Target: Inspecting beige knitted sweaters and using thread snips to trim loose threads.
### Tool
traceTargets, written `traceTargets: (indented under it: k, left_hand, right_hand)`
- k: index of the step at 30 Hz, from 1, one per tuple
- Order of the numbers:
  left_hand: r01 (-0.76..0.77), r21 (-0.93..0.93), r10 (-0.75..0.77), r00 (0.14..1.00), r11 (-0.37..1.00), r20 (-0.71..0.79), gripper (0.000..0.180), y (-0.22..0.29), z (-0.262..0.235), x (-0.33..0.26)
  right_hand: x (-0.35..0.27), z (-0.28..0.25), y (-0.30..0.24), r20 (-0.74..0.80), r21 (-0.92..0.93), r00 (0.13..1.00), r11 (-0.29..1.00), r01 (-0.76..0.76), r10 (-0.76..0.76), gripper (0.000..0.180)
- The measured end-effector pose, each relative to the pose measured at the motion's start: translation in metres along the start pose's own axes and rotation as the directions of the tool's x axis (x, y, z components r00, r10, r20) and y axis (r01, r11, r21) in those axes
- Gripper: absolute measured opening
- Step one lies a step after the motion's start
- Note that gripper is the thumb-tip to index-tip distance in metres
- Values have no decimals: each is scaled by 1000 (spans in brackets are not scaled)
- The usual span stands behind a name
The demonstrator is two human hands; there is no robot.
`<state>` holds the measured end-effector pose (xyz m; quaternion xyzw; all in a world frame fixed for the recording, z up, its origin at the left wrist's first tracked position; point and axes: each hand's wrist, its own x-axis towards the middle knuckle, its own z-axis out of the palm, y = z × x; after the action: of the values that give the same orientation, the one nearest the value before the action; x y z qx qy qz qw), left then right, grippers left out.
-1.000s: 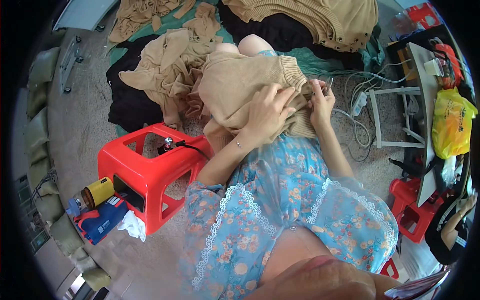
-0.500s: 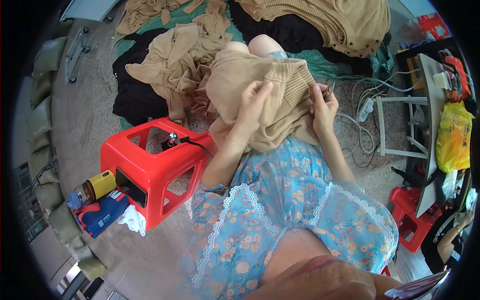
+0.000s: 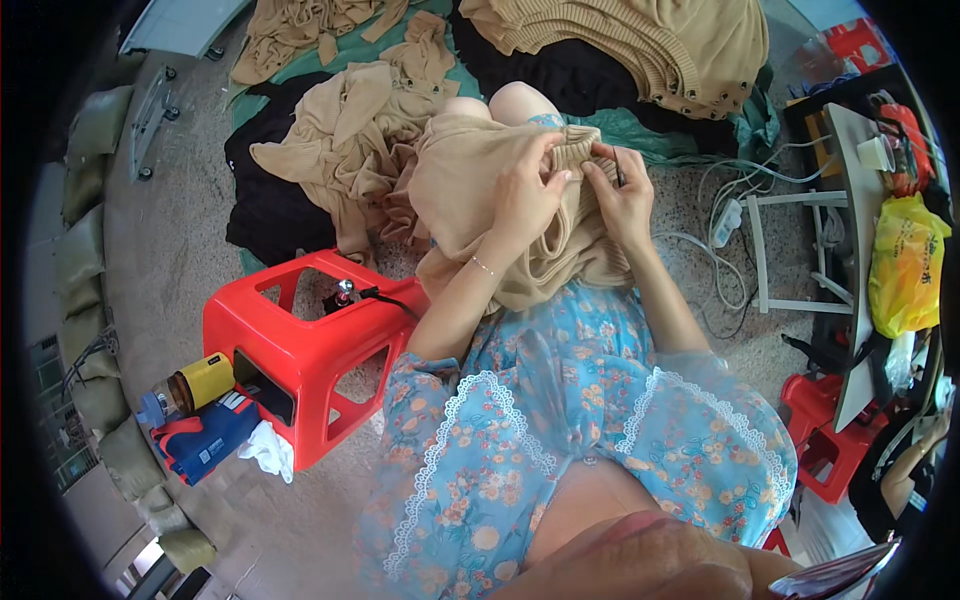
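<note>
Yellow bag (image 3: pixel 905 265) right; blue package (image 3: pixel 205 440) left.

Head view — looks steeply down, close.

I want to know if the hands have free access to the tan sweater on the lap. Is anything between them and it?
Nothing visible is in the way. The left hand and the right hand both already grip the ribbed edge of the tan sweater; the right hand also holds a thin dark tool against it.
</note>
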<state>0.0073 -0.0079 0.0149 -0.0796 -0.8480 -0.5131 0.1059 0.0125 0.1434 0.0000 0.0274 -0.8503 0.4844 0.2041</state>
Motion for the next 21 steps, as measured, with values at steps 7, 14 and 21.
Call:
traceTargets:
  k: [7,14,21]
  left_hand:
    - [196,-320,-184,981,927,68,34,3,12,-2]
    - [-172,-122,172,985,977,-12,27,13,19,-15]
    - [-106,-244,127,989,964,73,20,28,27,-4]
  right_hand:
    - [2,-1,9,71,147,997,989,-30,19,17]
    - [8,-41,-4,352,726,825,427,-539,442,11]
    - [8,-62,-21,341,666,847,532,-524,408,11]
